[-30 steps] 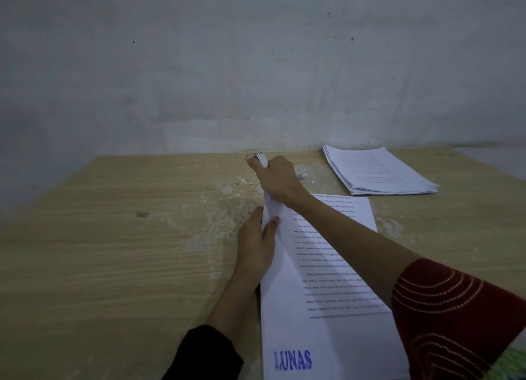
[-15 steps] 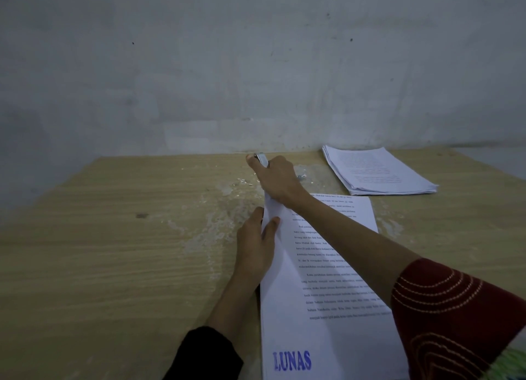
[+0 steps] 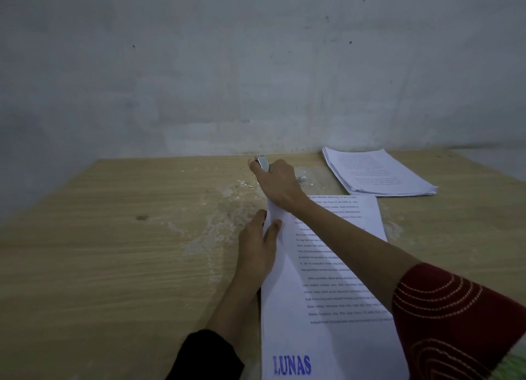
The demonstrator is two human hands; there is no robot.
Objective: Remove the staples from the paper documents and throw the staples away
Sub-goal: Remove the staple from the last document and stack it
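A printed paper document (image 3: 321, 288) stamped "LUNAS" in blue lies lengthwise on the wooden table (image 3: 113, 251). My left hand (image 3: 257, 246) presses flat on its left edge, fingers spread over the margin. My right hand (image 3: 277, 183) reaches across to the document's far left corner and is closed around a small metal staple remover (image 3: 262, 162), whose shiny end sticks out past the thumb. The corner and any staple there are hidden under this hand. A few small metal bits (image 3: 301, 179) lie just right of the hand.
A second stack of papers (image 3: 375, 172) rests at the back right of the table, near the grey wall (image 3: 256, 66). White flecks and a pale scuffed patch (image 3: 222, 209) mark the table's middle. A dark spot (image 3: 141, 217) sits to the left.
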